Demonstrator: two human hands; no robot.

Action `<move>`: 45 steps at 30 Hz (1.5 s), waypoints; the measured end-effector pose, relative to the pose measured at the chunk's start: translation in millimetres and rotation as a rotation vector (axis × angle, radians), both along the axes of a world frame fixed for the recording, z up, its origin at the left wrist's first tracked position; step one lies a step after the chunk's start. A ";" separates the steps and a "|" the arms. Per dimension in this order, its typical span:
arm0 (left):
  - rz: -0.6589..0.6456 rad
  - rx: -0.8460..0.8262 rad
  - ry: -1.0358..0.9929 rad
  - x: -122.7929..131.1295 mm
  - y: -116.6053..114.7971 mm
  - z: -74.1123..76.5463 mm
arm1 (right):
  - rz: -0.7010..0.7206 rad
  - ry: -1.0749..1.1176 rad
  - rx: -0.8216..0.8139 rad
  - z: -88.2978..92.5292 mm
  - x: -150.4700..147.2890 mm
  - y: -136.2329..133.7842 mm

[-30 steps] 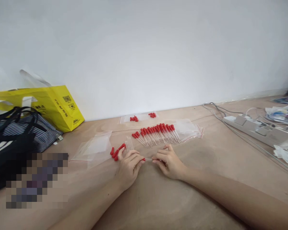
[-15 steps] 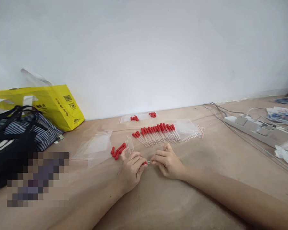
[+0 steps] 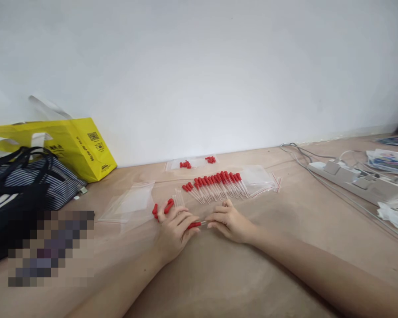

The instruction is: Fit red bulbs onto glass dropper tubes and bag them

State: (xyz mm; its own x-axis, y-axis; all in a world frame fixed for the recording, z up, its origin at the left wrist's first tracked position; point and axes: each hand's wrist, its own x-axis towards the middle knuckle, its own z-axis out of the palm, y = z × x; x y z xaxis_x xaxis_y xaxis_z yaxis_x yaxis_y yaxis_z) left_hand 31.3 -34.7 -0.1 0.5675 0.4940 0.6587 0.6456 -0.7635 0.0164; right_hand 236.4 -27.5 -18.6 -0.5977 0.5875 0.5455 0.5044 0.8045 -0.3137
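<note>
- Since approx half a sec ago, L hand is a touch further L; more of the red bulb shows past its fingers, and less clear tube is bare btwn hands. R hand is in roughly the same spot.
- Desk: bulb and tube are held low over its near-middle part, btwn the hands; can't tell if either touches it.
- Hands: L grips the bulb btwn thumb and fingers; R pinches the tube w/ fingers curled, far end hidden.
- Finished-looking droppers lie in a slanting row beyond the hands, bulbs twd wall, stems pointing back twd the person and a bit R.
- Loose clear tubes + loose red bulbs lie just beyond L hand.
- Held pc: long axis runs L–R across the view, tilted up very slightly at R; bulb end points L, tube end R, approx in line.
- Technique (my judgement): keep bulb & tube coaxial, grip tube close to the bulb's mouth, push w/ small twists, no sideways bending; if the tube is glass it could snap. Bulb is prob. soft rubber, so hold near its neck to stop buckling.
</note>
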 end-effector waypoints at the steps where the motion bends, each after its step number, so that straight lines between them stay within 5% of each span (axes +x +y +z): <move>1: 0.013 0.026 -0.001 -2.5 0.8 0.8 | 0.006 0.015 -0.021 0.5 2.4 0.6; 20: 0.015 0.093 0.028 -5.5 6.5 -1.3 | -0.143 -0.144 0.154 -5.5 0.8 -2.4; 28: 0.359 0.131 -0.011 -25.7 17.1 -0.8 | -0.493 0.022 -0.065 -0.6 -17.9 10.1; 34: 0.673 -0.066 -0.040 -48.4 32.7 1.4 | -0.723 0.114 -0.161 7.0 -60.2 46.4; 45: 0.703 -0.148 0.074 -62.1 40.0 -1.3 | -0.803 -0.059 -0.196 8.9 -84.7 71.2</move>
State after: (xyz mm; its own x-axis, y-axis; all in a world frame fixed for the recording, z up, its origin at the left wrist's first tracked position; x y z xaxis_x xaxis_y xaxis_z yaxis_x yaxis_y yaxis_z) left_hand -30.8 5.4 -1.4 0.1230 0.8399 0.5287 0.9868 -0.1598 0.0244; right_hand 151.7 43.6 -9.7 0.0197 0.9291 0.3692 0.9222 0.1258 -0.3658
